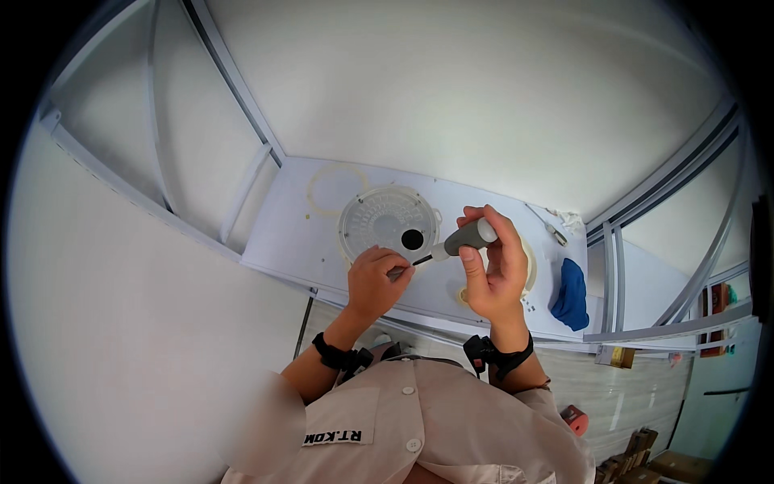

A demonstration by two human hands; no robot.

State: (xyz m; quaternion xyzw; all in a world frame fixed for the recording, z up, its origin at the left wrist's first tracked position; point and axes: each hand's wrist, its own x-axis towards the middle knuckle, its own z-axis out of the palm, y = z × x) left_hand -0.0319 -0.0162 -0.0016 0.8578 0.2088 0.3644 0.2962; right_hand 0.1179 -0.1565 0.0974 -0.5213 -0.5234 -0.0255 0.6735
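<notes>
My right hand [501, 270] is wrapped round the grey-and-white handle of a screwdriver [468, 239], its dark shaft pointing down and left toward my other hand. Thumb and fingers of my left hand [376, 282] pinch a small grey piece [396, 273] at the shaft's end; its kind I cannot make out. Just beyond the left fingers lies a round whitish translucent housing [375, 211] with a ribbed pattern and a black round spot [412, 239]. Another pale round part [530, 270] shows behind my right hand, mostly hidden by it.
A thin cream ring [309, 194] lies at the table's far left. To the right are a second screwdriver [556, 235], crumpled white material [571, 219] and a blue cloth [571, 295]. A small yellowish roll [463, 296] sits near the front edge. Metal frame posts [614, 274] bound the table.
</notes>
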